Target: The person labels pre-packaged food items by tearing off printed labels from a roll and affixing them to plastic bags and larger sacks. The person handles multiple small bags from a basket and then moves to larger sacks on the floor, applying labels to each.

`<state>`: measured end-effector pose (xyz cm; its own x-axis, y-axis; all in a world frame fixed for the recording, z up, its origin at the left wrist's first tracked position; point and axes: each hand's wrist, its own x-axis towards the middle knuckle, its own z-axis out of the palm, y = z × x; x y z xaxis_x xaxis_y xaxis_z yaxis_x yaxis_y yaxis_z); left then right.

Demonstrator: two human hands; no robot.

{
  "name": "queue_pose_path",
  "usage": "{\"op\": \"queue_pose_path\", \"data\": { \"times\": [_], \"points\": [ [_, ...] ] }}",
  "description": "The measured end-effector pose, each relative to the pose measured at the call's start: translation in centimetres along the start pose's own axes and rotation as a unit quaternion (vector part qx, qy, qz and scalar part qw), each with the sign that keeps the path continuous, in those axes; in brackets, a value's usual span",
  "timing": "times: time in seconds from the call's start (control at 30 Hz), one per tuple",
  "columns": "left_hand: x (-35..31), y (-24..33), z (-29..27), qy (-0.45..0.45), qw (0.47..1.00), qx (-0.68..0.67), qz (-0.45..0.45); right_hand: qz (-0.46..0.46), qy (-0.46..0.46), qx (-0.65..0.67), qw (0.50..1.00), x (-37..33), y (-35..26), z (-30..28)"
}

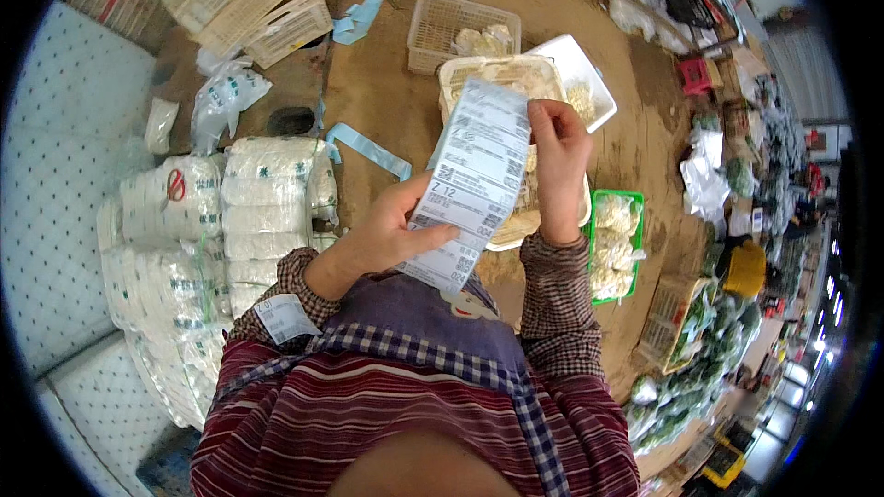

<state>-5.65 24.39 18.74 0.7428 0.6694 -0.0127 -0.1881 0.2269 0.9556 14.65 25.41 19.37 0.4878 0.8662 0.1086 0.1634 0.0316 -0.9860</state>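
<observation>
A strip of printed white labels (479, 152) is stretched between my two hands in front of my apron. My left hand (391, 225) grips its lower left side, thumb lying across the print. At the strip's upper right corner, my right hand (560, 147) pinches the edge between thumb and fingers. Another label (286, 317) is stuck on my left sleeve. Behind the strip, and partly hidden by it, stands a cream basket (451, 74) with pale contents.
Bagged pale goods fill a green basket (596, 239) at right. Beyond stand a white box (603, 97) and a translucent basket (419, 32). At left, red scissors (176, 184) lie on wrapped white bundles (267, 193). Blue backing strips (368, 152) litter the table.
</observation>
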Motion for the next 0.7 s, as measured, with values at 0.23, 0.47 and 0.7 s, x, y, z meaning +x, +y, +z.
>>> {"op": "queue_pose_path", "data": {
  "times": [0.23,0.47,0.7],
  "points": [
    [4.8,-5.5,-1.4,-0.045,0.974,0.186,-0.125,-0.138,-0.194,-0.198,0.951,-4.3,5.7,-1.7],
    [12.5,-14.7,-3.4,-0.179,0.908,0.188,-0.328,0.225,-0.302,0.110,0.920,-0.5,19.5,-5.3],
    [16.8,-23.8,-6.6,-0.010,0.855,0.011,-0.518,0.465,-0.128,0.241,0.842,6.7,43.0,-7.7]
  ]
}}
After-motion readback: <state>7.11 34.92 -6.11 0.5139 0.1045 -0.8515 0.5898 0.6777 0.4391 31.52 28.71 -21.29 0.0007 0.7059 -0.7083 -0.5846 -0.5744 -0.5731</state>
